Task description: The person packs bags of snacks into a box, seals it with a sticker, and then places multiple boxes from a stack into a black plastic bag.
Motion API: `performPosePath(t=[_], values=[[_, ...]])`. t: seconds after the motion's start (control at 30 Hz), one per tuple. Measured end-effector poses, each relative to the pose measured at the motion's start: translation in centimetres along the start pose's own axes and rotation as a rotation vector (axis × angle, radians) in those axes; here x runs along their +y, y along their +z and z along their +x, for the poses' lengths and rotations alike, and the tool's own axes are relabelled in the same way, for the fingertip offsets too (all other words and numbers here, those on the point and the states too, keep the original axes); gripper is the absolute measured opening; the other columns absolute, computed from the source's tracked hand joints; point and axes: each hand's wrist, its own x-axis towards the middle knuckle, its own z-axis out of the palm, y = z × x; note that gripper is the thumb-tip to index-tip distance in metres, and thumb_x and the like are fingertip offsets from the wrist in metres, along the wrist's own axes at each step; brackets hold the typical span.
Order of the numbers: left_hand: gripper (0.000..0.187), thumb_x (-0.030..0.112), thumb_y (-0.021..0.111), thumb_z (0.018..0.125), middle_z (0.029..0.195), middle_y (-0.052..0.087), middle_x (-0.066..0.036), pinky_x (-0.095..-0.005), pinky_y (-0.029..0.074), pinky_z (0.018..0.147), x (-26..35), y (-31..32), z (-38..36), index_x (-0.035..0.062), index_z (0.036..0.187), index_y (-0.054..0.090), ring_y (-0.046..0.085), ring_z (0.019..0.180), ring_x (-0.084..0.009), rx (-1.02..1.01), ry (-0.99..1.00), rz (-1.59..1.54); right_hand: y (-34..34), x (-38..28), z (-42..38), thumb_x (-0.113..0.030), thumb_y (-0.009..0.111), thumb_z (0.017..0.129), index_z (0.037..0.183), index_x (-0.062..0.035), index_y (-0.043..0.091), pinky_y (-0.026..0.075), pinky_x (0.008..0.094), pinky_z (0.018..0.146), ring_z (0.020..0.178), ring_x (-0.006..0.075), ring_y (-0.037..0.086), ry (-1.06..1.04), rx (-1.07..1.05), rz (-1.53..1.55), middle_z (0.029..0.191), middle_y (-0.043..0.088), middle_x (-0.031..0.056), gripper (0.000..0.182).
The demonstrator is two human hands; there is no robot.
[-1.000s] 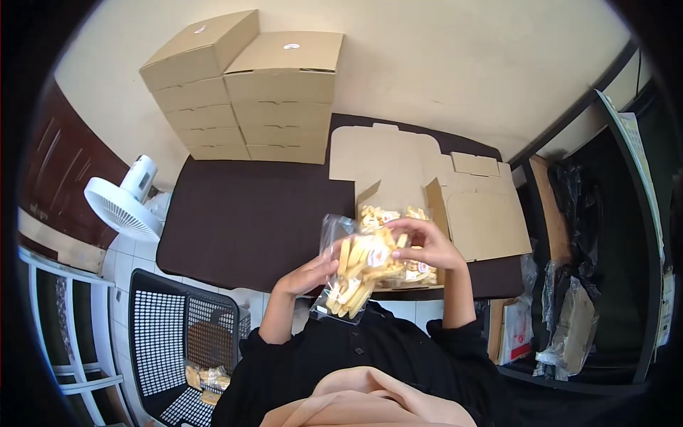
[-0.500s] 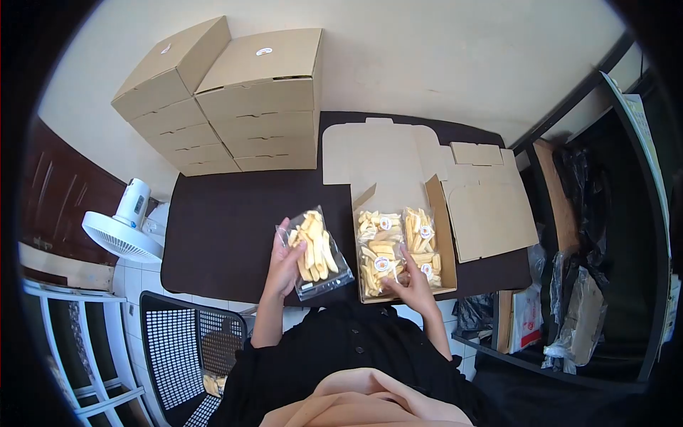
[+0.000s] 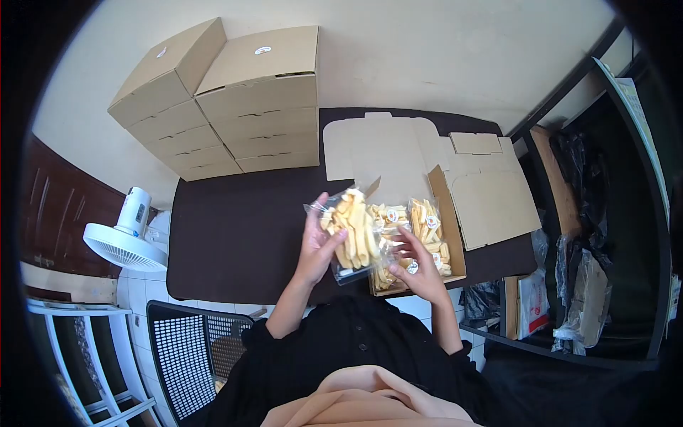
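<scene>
My left hand (image 3: 318, 249) grips a clear plastic bag of pale yellow snack sticks (image 3: 350, 226), thumb across its front. The bag is tilted and overlaps the left side of an open cardboard box (image 3: 450, 229). Fingers apart and curved, my right hand (image 3: 421, 269) is over the box, its thumb and fingertips right at the held bag's right edge. Inside the box lie several similar snack bags (image 3: 425, 219) with round white stickers. The held bag and my right hand partly hide those at the front left.
Closed cardboard boxes (image 3: 257, 89) are stacked at the table's back left. Flat cardboard blanks (image 3: 494, 196) lie right of the open box, whose lid (image 3: 380, 146) spreads backward. A white fan (image 3: 126, 238) stands left of the dark table (image 3: 228, 235), a black mesh chair (image 3: 188, 356) in front.
My left hand has carried the snack bag right and slightly up, to the box's left side. My right hand has lifted off the bags in the box and its fingers have spread.
</scene>
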Motion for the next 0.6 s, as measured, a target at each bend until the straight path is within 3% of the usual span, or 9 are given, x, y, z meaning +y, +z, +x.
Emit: performPosePath(t=[0.03,0.1,0.17,0.27,0.37,0.43,0.5,0.57,0.6], values=[[0.067,-0.004,0.053,0.079,0.123,0.041,-0.013,-0.0315,0.035,0.095,0.0,0.1,-0.2,0.0063,0.134,0.017,0.044,0.112,-0.0190,-0.088,-0.040,-0.021,0.2,-0.1,0.3,-0.024,0.073,0.069,0.128,-0.0040,0.034,0.042,0.0322,0.084,0.101,0.0191,0.048,-0.002,0.004,-0.001,0.119,0.042,0.0124,0.073],[0.063,-0.004,0.054,0.079,0.126,0.038,-0.013,-0.0311,0.034,0.095,-0.3,0.3,-0.6,0.0049,0.131,0.020,0.043,0.113,-0.0184,-0.257,-0.087,0.109,0.7,-0.3,0.7,-0.023,0.068,0.073,0.129,-0.0010,0.031,0.035,0.0322,0.092,0.108,0.0180,0.044,0.061,-0.133,0.453,0.119,0.045,0.0106,0.071],[0.059,0.003,0.055,0.079,0.130,0.035,-0.015,-0.0326,0.029,0.099,-0.4,1.3,-1.2,0.0036,0.128,0.023,0.039,0.117,-0.0198,-0.373,-0.093,0.140,1.0,-1.0,0.5,-0.019,0.067,0.075,0.130,-0.0021,0.028,0.038,0.0308,0.089,0.109,0.0169,0.044,0.001,-0.171,0.481,0.119,0.043,0.0090,0.069],[0.060,0.003,0.056,0.078,0.132,0.033,-0.016,-0.0335,0.027,0.101,-1.1,0.5,-1.4,0.0036,0.128,0.023,0.035,0.120,-0.0207,-0.399,-0.058,0.205,1.7,-0.6,-0.5,-0.023,0.064,0.078,0.129,0.0001,0.028,0.034,0.0326,0.094,0.113,0.0190,0.041,0.042,-0.360,0.295,0.123,0.039,0.0103,0.066],[0.063,0.007,0.056,0.079,0.132,0.032,-0.016,-0.0347,0.025,0.102,-1.3,0.5,-1.0,0.0030,0.130,0.019,0.032,0.122,-0.0224,-0.426,-0.126,0.220,3.0,-0.4,-1.6,-0.034,0.053,0.083,0.128,0.0014,0.029,0.034,0.0360,0.097,0.116,0.0220,0.041,0.313,-0.255,0.910,0.124,0.042,0.0127,0.062],[0.062,0.012,0.054,0.082,0.131,0.033,-0.016,-0.0358,0.019,0.103,-2.0,0.5,-0.7,0.0033,0.132,0.018,0.029,0.124,-0.0226,-0.375,0.035,0.253,1.9,-0.5,-1.1,-0.033,0.049,0.085,0.129,0.0006,0.028,0.035,0.0361,0.095,0.115,0.0237,0.043,0.430,-0.285,0.916,0.123,0.044,0.0131,0.059],[0.065,0.023,0.055,0.081,0.130,0.033,-0.017,-0.0408,0.016,0.104,-2.0,0.5,-0.4,0.0023,0.131,0.019,0.028,0.124,-0.0271,-0.307,0.165,0.599,0.5,-0.3,-0.4,-0.029,0.043,0.088,0.131,-0.0022,0.026,0.033,0.0392,0.097,0.116,0.0241,0.042,0.433,-0.003,0.880,0.126,0.041,0.0145,0.054],[0.062,0.027,0.057,0.080,0.128,0.036,-0.016,-0.0458,0.017,0.103,-1.3,1.1,-0.6,0.0027,0.127,0.026,0.028,0.124,-0.0306,-0.465,0.219,1.090,-2.2,-0.6,1.4,-0.025,0.049,0.085,0.126,0.0000,0.035,0.036,0.0358,0.095,0.114,0.0225,0.044,0.176,0.179,0.668,0.125,0.043,0.0117,0.050],[0.063,0.035,0.054,0.081,0.132,0.031,-0.015,-0.0475,0.014,0.104,-1.4,1.7,-0.8,0.0033,0.129,0.030,0.025,0.126,-0.0310,-0.638,0.173,1.257,-3.2,0.2,2.7,-0.021,0.053,0.082,0.126,-0.0024,0.037,0.036,0.0362,0.094,0.113,0.0238,0.044,0.020,0.273,0.383,0.124,0.044,0.0127,0.050]])
